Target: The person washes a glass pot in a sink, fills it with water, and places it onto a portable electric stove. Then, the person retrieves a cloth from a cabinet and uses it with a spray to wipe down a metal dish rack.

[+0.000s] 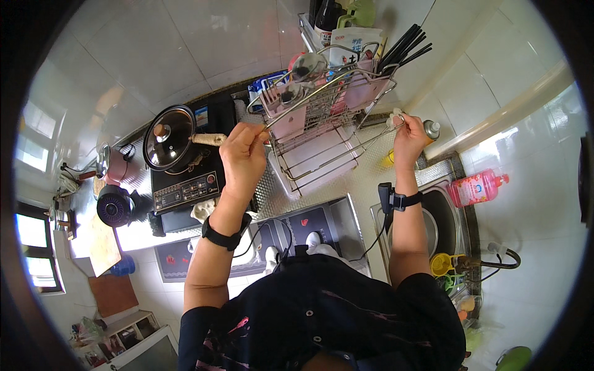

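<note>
In front of me a metal wire dish rack point(320, 160) tilts over a pale pink drip tray point(301, 181) on the counter. My left hand point(243, 155) is closed around the rack's left end. With bent fingertips my right hand point(410, 141) pinches a wire loop at its right end. A small whitish piece of cloth or paper point(394, 118) shows beside those fingers. Two pink utensil holders hang on the rack: the left one point(290, 116) has ladles and a fork, the right one point(366, 90) black chopsticks point(406, 48).
Left of the rack, a lidded pan point(169, 139) sits on an induction cooker point(185, 190), its wrapped handle point(209, 139) close to my left hand. A spray can point(431, 130) stands by my right hand. Further right are a pink soap bottle point(473, 188) and a sink point(448, 222).
</note>
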Demonstrator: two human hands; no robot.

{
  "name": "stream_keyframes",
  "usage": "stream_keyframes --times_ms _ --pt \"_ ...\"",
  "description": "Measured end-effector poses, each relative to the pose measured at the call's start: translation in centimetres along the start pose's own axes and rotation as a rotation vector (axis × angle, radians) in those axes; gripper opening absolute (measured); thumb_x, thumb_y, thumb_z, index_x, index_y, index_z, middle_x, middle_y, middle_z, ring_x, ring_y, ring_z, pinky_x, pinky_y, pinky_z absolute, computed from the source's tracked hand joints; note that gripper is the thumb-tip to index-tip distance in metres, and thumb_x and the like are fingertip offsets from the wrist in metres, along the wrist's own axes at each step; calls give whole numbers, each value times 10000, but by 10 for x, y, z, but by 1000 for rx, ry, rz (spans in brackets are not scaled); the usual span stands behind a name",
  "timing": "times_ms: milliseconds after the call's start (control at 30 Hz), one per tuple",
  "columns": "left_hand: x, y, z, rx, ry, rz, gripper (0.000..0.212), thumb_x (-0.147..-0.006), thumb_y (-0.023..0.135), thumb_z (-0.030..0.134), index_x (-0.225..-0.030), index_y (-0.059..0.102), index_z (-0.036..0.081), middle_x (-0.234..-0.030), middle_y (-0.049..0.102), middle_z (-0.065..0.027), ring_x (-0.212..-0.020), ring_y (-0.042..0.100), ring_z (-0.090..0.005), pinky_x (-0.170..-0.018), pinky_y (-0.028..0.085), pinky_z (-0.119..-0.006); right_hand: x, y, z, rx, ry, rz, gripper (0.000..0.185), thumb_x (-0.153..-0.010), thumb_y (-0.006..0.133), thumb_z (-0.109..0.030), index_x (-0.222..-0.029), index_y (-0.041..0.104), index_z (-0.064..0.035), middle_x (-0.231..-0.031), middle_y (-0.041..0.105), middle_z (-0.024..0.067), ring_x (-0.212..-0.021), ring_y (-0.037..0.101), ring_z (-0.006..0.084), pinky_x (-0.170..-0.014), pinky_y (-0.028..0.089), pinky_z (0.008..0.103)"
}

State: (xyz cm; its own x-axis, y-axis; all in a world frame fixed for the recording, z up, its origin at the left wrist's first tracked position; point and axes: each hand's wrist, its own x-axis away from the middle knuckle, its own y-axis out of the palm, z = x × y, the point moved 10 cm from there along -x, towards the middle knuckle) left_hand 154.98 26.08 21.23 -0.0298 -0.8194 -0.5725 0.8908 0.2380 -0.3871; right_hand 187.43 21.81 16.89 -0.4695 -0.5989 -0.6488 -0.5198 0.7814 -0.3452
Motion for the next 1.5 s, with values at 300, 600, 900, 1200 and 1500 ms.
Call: stream_keyframes --times_ms 300,600,900,1200,1500 --pt "-4 -1 6 -18 62 9 43 -677 498 -67 -702 514 -37 -632 496 -45 -452 435 -77 -413 337 -180 40 45 70 24 92 -154 45 -637 521 14 -613 492 -13 -595 505 94 -537 503 187 -500 389 251" --pt "1 -2 11 1 79 33 46 -669 508 -61 -701 516 -28 -603 474 -51 -444 425 -91 -409 326 -191 33 43 58 32 66 -118 31 -638 522 -7 -632 491 -11 -596 489 109 -546 480 225 -519 385 285" --pt "5 -9 13 -23 9 23 85 -620 539 -61 -692 531 -18 -629 504 -107 -531 500 -232 -478 389 -255 -13 1 -25 -31 -185 115 74 -607 503 59 -634 484 -7 -605 475 91 -547 463 242 -509 371 274" --pt "2 -6 18 -7 23 10 82 -622 542 -57 -694 531 -19 -628 502 -106 -524 495 -228 -471 384 -252 29 40 63 -79 175 -130 59 -616 522 41 -653 511 -4 -605 497 83 -538 492 168 -500 389 235" --pt "5 -7 11 14 -18 -1 64 -642 534 -49 -697 529 -17 -620 495 -80 -486 462 -165 -439 355 -230 -5 -11 -20 -82 -227 -95 231 -611 453 130 -780 551 6 -687 514 95 -622 530 197 -558 419 237"
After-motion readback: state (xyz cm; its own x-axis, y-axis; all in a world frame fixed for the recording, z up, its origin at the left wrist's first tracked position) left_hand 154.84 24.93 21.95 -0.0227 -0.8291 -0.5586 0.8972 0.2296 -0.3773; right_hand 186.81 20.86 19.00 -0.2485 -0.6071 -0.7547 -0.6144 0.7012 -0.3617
